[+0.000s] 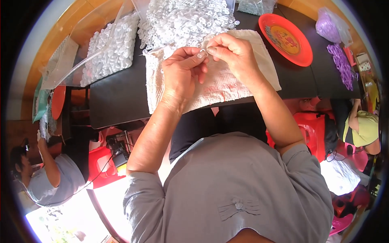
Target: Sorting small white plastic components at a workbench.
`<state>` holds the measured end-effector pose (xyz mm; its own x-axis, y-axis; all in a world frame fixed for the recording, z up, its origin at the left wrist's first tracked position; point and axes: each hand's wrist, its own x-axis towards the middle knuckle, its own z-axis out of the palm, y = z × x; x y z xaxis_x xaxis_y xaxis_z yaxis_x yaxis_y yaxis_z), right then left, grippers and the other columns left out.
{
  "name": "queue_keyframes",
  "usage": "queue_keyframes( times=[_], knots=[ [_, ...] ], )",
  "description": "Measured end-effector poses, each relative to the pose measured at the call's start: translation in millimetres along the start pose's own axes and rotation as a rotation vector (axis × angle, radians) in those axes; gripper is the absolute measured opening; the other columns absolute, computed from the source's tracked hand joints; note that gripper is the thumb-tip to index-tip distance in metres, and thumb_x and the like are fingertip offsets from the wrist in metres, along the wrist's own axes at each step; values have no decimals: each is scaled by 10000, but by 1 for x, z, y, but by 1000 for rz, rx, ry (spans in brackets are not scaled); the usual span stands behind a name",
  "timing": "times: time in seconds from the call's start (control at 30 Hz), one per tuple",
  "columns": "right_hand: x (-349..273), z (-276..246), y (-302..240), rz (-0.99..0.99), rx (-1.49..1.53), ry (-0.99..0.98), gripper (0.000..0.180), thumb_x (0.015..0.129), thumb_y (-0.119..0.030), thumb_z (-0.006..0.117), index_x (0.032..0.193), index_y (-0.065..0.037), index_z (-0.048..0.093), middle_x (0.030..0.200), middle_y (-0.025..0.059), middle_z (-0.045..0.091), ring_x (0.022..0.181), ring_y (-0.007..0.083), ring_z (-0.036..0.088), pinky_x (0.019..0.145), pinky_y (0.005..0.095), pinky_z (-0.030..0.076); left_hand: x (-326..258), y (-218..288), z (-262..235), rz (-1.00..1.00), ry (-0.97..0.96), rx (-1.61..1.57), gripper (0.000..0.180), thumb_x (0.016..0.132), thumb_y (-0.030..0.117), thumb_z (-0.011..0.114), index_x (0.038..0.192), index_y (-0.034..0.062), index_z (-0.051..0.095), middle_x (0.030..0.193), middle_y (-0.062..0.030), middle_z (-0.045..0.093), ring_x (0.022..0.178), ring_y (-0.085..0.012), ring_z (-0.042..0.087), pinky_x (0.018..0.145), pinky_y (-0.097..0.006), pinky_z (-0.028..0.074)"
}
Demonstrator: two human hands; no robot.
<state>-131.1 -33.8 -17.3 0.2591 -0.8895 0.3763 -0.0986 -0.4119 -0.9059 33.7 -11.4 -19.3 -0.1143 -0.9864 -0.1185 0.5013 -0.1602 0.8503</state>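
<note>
Both hands meet over a white cloth [227, 87] that lies on the dark surface [117, 97]. The left hand [182, 71] and the right hand [231, 50] each pinch with thumb and forefinger on one tiny white piece [202, 52] between the fingertips; the grip of both is closed on it. Just behind the hands lies a big heap of white rings [186, 20], and a clear bag [109, 46] with more of them rests to the left. A red plate [285, 38] and some purple pieces [340, 65] are to the right, well apart.

I judge that the piece is so small that it may slip out of the pinch if one hand pulls harder than the other, and it could fall into the heap, where it would be lost among the same kind. The cloth hangs over the near edge of the surface, so a dragging wrist could pull it off.

The fingers hide most of the piece, so its shape is hard to tell. The heap is cut off at the top edge. Other persons sit at the left and right rims, only partly seen.
</note>
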Motion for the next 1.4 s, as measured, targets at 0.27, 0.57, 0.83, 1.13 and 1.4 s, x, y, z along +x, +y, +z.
queue_keyframes(
  times=[0.27,0.57,0.83,1.13,1.4],
  knots=[
    [-1,1,-2,-22,-33,3,36,883,-21,638,896,12,634,797,2,624,687,66,543,638,218,446,0,-1,0,18,6,-13,79,902,8,592,963,-29,559,785,-136,645,584,-165,603,447,-250,438],
    [-3,6,-2,-44,-80,4,32,882,-17,631,867,7,616,756,-3,603,655,63,521,597,217,432,-6,-1,2,82,48,52,53,896,4,599,922,-33,572,769,-139,649,570,-164,600,457,-240,434],
    [-1,7,2,43,88,-35,45,912,-30,595,904,10,613,796,-3,602,699,64,520,642,212,431,-5,0,5,85,90,29,39,873,-13,626,882,-30,592,738,-123,654,552,-150,587,463,-224,415],
    [-2,2,1,-160,-70,78,43,891,2,621,931,16,630,803,-2,617,732,50,544,659,201,445,-7,9,0,-22,10,-52,139,923,107,604,928,-31,615,742,-99,638,559,-146,570,459,-239,403],
    [-1,0,-1,-289,-171,46,49,854,18,656,902,12,649,788,2,638,730,55,568,647,204,453,-3,8,-9,-77,-73,-67,132,919,94,587,953,-31,610,757,-107,639,572,-152,577,444,-245,390]
  ],
)
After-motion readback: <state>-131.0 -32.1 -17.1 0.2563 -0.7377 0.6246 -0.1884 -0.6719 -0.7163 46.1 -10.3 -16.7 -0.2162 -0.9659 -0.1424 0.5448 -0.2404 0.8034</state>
